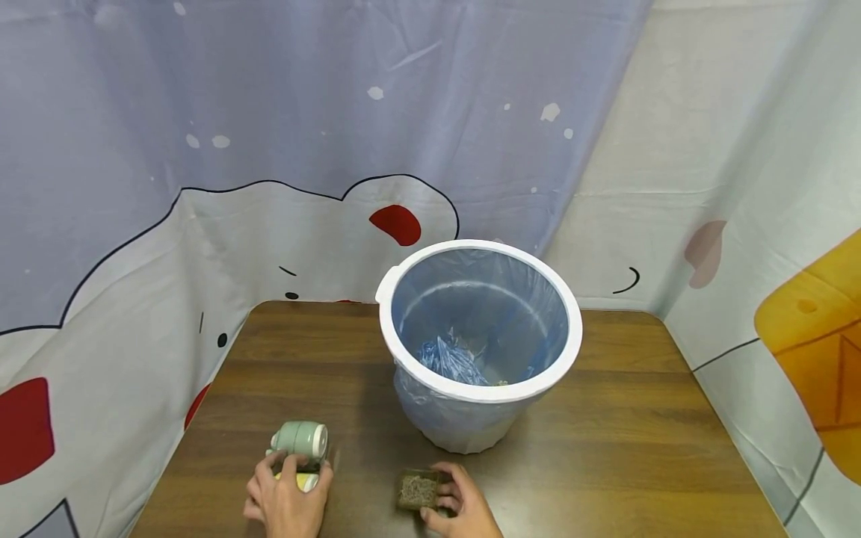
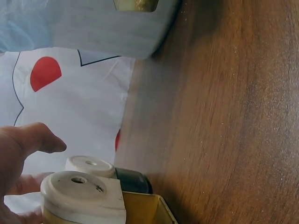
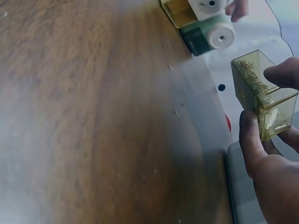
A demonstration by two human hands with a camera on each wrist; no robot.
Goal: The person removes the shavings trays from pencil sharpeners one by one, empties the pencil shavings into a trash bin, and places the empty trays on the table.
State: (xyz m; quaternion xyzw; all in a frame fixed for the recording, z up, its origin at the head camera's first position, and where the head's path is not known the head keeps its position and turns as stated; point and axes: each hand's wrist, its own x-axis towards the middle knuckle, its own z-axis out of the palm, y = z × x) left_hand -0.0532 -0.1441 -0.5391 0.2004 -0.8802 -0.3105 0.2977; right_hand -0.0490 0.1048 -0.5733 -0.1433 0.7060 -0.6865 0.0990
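Observation:
My left hand [image 1: 289, 497] is over a yellow-and-white pencil sharpener [image 2: 81, 198], its fingers touching or close behind the white end and its thumb standing apart. Beside it, a green pencil sharpener [image 1: 299, 438] with a white end lies on the table, its dark green part [image 2: 134, 181] near the wood. My right hand [image 3: 275, 172] holds a see-through yellowish shavings drawer [image 1: 418, 491] between thumb and fingers. Light-coloured pencil shavings [image 3: 252, 77] lie inside that drawer.
A bin [image 1: 572, 329] with a white rim and clear liner stands at the back middle of the wooden table [image 1: 625, 433]. Crumpled blue plastic [image 1: 452, 360] lies in it. Tiny crumbs [image 3: 176, 112] dot the wood. A patterned curtain [image 1: 303, 112] hangs behind.

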